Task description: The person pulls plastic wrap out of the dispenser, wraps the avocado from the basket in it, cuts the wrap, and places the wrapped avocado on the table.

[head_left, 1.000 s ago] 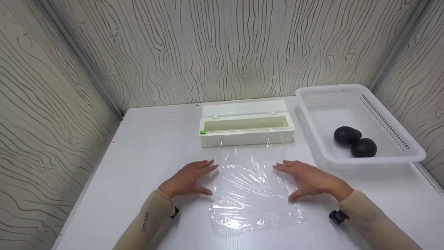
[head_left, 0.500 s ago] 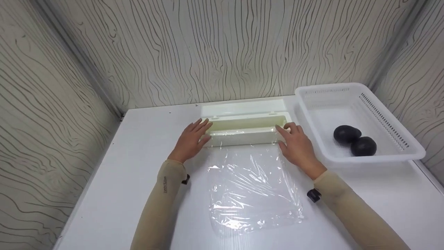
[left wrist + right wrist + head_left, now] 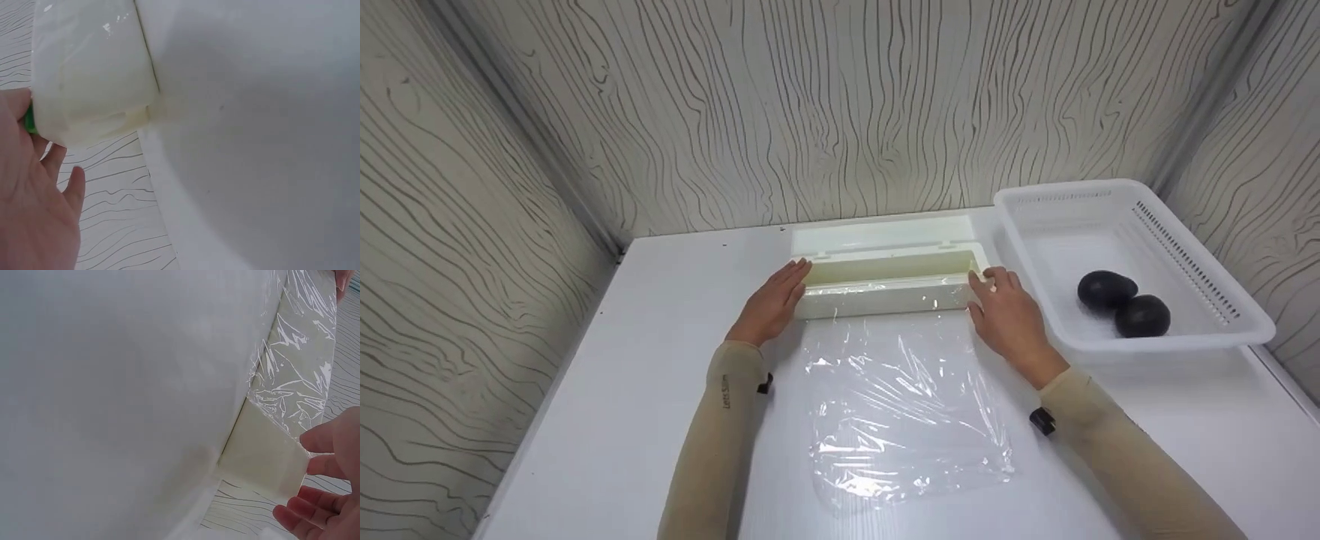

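Observation:
A white cling film box stands with its lid folded back. Clear cling film runs over its front rim and lies flat on the table. My left hand is at the box's left end, its fingers hiding the green slide cutter in the head view. The left wrist view shows the green slide cutter between thumb and finger. At the right end, my right hand grips the front corner, with thumb on the front face and index finger at the rim. Both fingertips are by the film's side edge.
A white perforated basket stands at the right, close to the box. Two dark, rounded fruits lie inside it. Patterned panels enclose the white table at the back and sides.
Both hands have moved forward from beside the flat film to the two ends of the box. The left fingers have come together over the green slide cutter. The film stays spread out.

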A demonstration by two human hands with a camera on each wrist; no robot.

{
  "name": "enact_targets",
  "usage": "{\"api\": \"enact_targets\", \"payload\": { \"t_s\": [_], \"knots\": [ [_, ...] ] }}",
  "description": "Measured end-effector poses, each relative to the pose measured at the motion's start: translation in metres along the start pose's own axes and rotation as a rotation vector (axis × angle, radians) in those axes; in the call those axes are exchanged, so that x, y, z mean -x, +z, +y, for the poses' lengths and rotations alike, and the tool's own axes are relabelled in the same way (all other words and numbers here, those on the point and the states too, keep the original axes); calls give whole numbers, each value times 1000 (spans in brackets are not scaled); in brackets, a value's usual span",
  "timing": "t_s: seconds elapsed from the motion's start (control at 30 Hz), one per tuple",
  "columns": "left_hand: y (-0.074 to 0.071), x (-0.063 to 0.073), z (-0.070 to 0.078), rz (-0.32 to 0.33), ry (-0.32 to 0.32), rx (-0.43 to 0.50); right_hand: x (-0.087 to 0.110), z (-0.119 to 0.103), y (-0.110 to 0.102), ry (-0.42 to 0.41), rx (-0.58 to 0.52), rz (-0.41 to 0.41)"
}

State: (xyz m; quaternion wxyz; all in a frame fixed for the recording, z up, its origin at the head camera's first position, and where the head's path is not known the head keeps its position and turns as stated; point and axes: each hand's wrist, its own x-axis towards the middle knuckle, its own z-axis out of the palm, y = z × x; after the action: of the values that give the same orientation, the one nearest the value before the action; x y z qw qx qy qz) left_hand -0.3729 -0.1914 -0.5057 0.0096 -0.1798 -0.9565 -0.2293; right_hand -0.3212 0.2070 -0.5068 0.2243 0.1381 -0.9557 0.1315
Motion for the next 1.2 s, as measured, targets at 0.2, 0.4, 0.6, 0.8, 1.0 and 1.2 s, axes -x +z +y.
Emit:
{"api": "enact_targets", "payload": {
  "t_s": [0.2,0.4,0.6,0.8,1.0,1.2],
  "knots": [
    [-3,2,-1,-14,-9,81,-2,0,1,32,-68,8],
    [-1,1,-2,-21,-30,126,-7,0,5,169,-213,10],
    [2,0,0,-40,-39,112,-9,2,6,265,-262,-43],
    [2,0,0,-29,-47,107,-15,4,7,273,-383,8],
    [4,-1,1,-38,-64,117,-14,8,10,242,-428,49],
    [2,1,1,-40,-70,123,-11,11,11,227,-437,35]
  ]
}}
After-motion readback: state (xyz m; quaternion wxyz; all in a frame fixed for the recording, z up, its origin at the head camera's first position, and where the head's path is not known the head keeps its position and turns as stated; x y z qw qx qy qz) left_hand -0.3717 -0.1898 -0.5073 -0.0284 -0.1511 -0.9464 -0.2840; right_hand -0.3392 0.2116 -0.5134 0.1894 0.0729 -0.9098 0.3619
